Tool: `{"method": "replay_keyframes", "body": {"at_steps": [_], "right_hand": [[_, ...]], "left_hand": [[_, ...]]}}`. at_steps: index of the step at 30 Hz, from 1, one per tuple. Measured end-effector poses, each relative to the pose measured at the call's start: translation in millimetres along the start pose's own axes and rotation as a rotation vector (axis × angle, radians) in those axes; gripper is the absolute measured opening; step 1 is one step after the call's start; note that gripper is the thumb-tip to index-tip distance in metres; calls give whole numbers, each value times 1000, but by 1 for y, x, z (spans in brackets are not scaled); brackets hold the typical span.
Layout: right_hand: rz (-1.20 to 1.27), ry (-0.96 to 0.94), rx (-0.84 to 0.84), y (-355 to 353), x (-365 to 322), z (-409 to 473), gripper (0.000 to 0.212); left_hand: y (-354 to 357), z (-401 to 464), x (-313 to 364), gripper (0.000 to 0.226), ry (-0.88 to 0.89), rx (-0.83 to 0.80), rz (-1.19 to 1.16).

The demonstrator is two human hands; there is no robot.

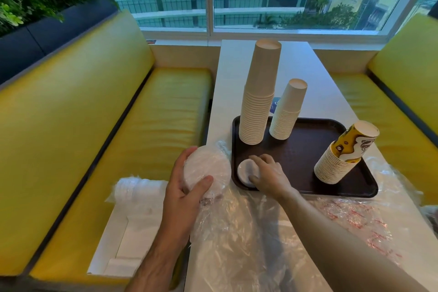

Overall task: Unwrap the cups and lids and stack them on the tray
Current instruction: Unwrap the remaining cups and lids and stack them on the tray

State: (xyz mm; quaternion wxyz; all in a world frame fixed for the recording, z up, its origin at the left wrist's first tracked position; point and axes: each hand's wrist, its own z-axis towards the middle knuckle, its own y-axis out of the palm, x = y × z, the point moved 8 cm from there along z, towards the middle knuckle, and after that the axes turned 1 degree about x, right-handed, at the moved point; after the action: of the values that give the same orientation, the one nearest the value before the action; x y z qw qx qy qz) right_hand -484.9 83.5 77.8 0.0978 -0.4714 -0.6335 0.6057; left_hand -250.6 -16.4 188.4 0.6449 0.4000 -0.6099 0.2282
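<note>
Now my left hand (187,187) grips a wrapped stack of lids (208,173), thumb and fingers curled round it, just off the tray's (305,163) left edge. My right hand (267,173) curls over a small pile of lids (246,170) on the tray's near-left corner. Three upturned cup stacks (258,92) stand on the tray; loose wrap (248,232) covers the table (315,83) before me.

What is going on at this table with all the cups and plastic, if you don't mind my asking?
A person is unpacking disposable cups and lids onto a dark tray. The left hand grips a stack of white lids in clear wrap beside the tray, while the right hand holds a small pile of lids on the tray. Three upside-down cup stacks already stand there, and loose plastic wrap covers the near table.
</note>
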Motion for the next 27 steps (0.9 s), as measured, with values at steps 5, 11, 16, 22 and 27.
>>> {"method": "replay_keyframes", "body": {"at_steps": [5,11,16,22,27], "right_hand": [[-57,31,-92,6,-2,10,62],[-90,20,-98,4,1,12,65],[17,-47,-21,-8,-6,8,57],[372,-104,269,-74,-40,-27,12],[742,-261,177,-124,-105,-90,11]], "left_hand": [[-1,-1,0,62,-5,-6,1],[1,-2,3,65,32,-8,54],[5,-2,6,72,108,-1,176],[12,-6,11,75,249,20,386],[26,-14,15,83,405,37,602]]}}
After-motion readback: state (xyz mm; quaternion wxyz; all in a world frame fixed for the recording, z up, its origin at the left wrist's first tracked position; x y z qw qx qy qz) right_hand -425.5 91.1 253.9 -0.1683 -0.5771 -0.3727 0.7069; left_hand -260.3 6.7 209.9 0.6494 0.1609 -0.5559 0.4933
